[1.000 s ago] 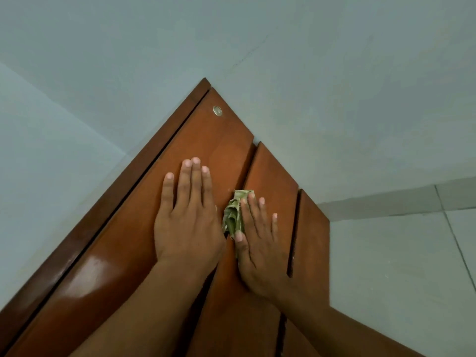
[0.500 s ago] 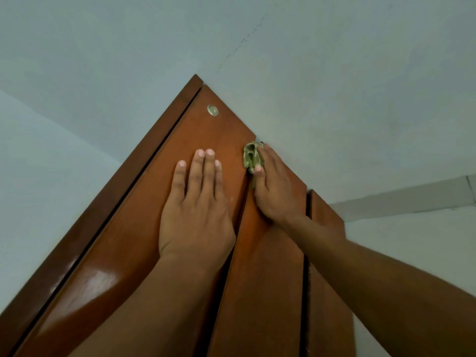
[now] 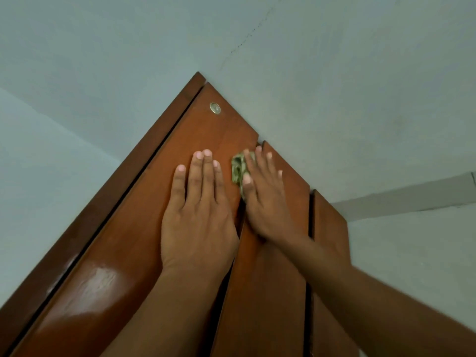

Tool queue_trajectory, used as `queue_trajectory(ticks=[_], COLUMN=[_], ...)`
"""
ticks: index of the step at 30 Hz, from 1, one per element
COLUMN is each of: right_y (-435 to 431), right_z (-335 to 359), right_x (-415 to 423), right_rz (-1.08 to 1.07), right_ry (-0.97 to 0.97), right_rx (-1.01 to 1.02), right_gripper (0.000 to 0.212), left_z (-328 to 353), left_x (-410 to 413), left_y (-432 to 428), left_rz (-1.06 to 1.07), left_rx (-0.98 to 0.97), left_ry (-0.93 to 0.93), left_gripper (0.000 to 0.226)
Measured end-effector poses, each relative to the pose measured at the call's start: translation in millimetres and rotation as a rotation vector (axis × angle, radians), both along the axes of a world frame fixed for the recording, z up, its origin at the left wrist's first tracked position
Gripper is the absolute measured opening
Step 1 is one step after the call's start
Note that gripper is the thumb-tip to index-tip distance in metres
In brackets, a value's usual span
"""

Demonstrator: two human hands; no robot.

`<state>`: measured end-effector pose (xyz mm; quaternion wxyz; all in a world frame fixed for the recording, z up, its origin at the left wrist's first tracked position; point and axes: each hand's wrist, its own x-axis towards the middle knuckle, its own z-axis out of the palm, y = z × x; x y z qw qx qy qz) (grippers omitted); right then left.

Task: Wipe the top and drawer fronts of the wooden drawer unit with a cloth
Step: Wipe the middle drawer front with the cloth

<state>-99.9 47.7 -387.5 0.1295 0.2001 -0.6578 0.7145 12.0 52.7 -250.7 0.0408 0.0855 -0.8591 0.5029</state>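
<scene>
Unit: I see the reddish-brown glossy wooden drawer unit (image 3: 144, 228) from above, its panels narrowing toward a far corner against the pale grey-green wall (image 3: 334, 73).
Lock: a small round metal lock (image 3: 215, 108) sits near the far end of the broadest panel.
Left hand: my view has the left hand (image 3: 198, 217) lying flat on that broad panel, fingers straight and together, grasping nothing.
Right hand: the right hand (image 3: 265, 199) is slightly blurred; its fingers are spread and straight, pressing down rather than clenched.
Cloth: the crumpled green cloth (image 3: 238, 168) is pinned under the right fingers and thumb, at the seam between the broad panel and the next narrower one, just beside the left fingertips.
Floor: pale tiles (image 3: 412, 253) lie to the right.
</scene>
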Motion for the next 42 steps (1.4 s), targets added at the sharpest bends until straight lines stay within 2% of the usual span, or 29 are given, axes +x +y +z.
queue_trajectory(ticks=[3, 6, 9, 11, 13, 18, 21, 24, 29, 39, 42], right_y=[3.7, -1.2, 4.1, 15.4, 26.3, 40.2, 32.7, 23.9, 28.9, 8.5, 14.2], right_z=[-5.7, -14.9, -42.3, -60.7, -74.6, -75.8, -78.6, -93.4, -100.0, -122.1, -114.2], right_x=[-51.3, -53.7, -28.6, 6.9, 57.1, 215.1, 320.8, 358.3, 296.0, 113.2, 74.4], right_rz=[0.029, -0.031, -0.19, -0.2, -0.176, -0.164, -0.062, 0.072, 0.205, -0.07, -0.202], right_ry=[-0.106, -0.149, -0.389, -0.57, -0.658, -0.467, -0.22, -0.028, -0.004, -0.337, -0.489], right_rx=[-0.01, -0.109, -0.222, -0.183, -0.139, -0.307, -0.195, -0.028, 0.027, 0.034, 0.095], right_gripper=[0.05, 0.048, 0.041, 0.036, 0.033, 0.034, 0.043, 0.054, 0.058, 0.056, 0.044], left_z=[-1.7, -3.0, -2.9, -3.2, -8.0, -34.1, -42.3, -42.4, -48.8, -54.1, -59.4], left_x=[-3.1, -4.8, -5.0, -4.3, 0.2, 43.9, 96.0, 128.4, 121.7, 117.3, 110.7], left_y=[-1.8, -4.7, -4.4, -3.5, -1.5, 6.6, 11.5, 11.3, 5.9, 6.5, 7.2], left_rz=[-0.01, -0.055, -0.071, -0.059, -0.035, 0.022, 0.065, 0.069, 0.034, 0.005, -0.012], left_rx=[-0.002, -0.017, 0.01, -0.002, -0.009, 0.01, 0.0, -0.026, -0.057, -0.03, -0.043], left_ry=[-0.017, -0.08, -0.154, -0.214, -0.271, -0.358, -0.439, -0.465, -0.402, -0.403, -0.393], left_gripper=[0.068, 0.067, 0.064, 0.064, 0.065, 0.072, 0.07, 0.069, 0.073, 0.067, 0.067])
